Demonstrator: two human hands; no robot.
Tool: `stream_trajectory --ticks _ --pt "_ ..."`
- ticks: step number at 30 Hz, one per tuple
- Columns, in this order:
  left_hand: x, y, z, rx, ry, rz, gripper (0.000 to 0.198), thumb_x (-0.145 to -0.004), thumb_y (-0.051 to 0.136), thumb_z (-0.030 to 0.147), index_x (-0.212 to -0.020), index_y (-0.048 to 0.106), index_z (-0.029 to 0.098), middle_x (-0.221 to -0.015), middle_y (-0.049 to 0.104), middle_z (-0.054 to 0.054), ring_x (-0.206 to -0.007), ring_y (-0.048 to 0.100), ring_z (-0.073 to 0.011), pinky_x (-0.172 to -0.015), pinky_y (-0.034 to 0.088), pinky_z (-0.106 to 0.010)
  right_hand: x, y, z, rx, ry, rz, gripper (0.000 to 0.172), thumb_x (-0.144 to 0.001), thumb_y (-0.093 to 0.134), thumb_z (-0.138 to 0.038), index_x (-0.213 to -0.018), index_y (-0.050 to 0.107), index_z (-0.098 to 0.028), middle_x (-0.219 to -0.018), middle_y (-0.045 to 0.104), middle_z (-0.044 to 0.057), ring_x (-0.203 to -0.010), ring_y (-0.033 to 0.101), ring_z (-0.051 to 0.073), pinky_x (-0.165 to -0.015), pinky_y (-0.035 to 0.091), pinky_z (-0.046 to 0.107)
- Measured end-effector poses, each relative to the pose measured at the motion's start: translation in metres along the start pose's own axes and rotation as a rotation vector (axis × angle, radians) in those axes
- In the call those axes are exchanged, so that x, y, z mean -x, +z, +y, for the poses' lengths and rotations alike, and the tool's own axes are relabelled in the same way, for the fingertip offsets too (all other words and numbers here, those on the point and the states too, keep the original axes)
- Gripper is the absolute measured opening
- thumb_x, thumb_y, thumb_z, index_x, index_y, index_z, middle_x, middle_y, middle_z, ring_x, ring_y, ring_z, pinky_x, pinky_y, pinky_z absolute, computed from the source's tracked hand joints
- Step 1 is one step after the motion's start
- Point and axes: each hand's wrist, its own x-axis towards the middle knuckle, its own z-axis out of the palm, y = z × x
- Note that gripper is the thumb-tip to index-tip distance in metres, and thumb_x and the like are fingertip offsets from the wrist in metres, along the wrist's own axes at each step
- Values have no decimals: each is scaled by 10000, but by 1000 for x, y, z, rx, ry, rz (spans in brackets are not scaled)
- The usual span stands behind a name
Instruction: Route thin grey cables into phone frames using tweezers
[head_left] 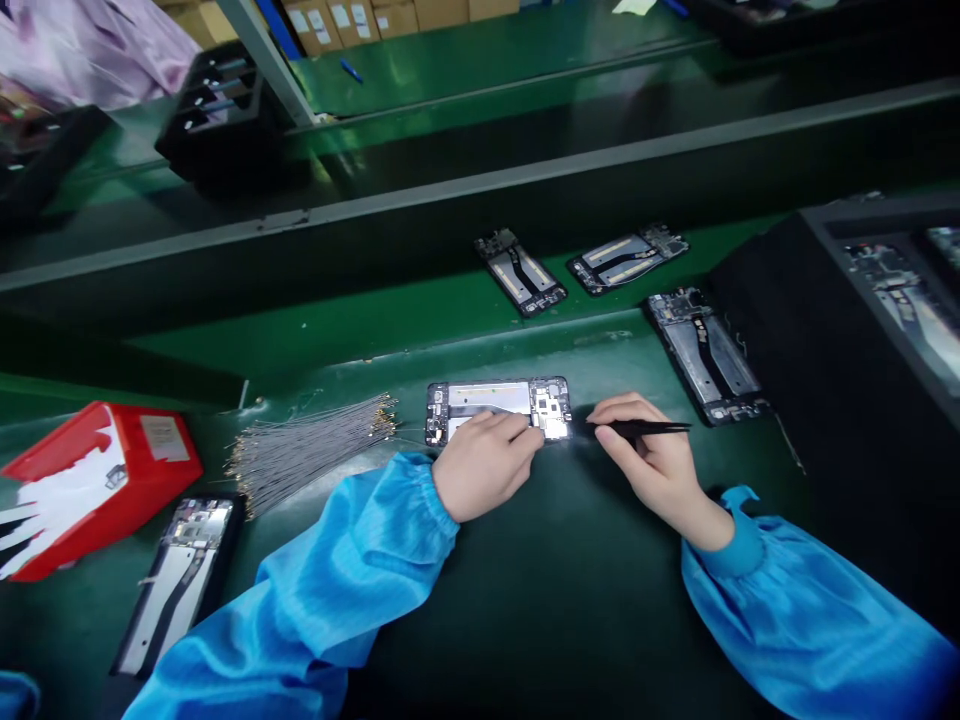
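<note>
An open phone frame [480, 397] lies flat on the green mat in front of me, its circuit board toward the right end. My left hand [486, 462] rests on its lower edge, fingers curled and pressing on the board area. My right hand [651, 462] sits just to the right of the phone and pinches black tweezers [646, 428], whose tip points left at the phone's right end. Both arms wear blue sleeves.
A bundle of thin grey wires [311, 449] lies left of the phone. A red box [94, 480] and another phone frame [180, 575] sit at far left. Three more frames [521, 272] [626, 257] [705, 355] lie beyond; a black tray stack [847, 330] stands right.
</note>
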Motion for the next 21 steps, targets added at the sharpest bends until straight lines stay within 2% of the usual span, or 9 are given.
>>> stream_trajectory --ticks 6,21 --pt "-3 6 3 -38 -24 112 180 -858 394 191 -758 541 169 -684 506 -7 -630 467 -142 -604 347 -274 -4 2 -2 -33 13 -22 64 -811 534 -158 -857 547 -201 -815 573 35 -773 559 165 -690 452 326" --pt "-4 6 3 -47 -6 185 181 -852 416 175 -757 569 165 -663 505 -4 -630 472 -134 -595 337 -271 -4 3 -3 -54 12 -31 75 -811 531 -142 -857 547 -199 -819 574 32 -772 556 157 -699 443 323"
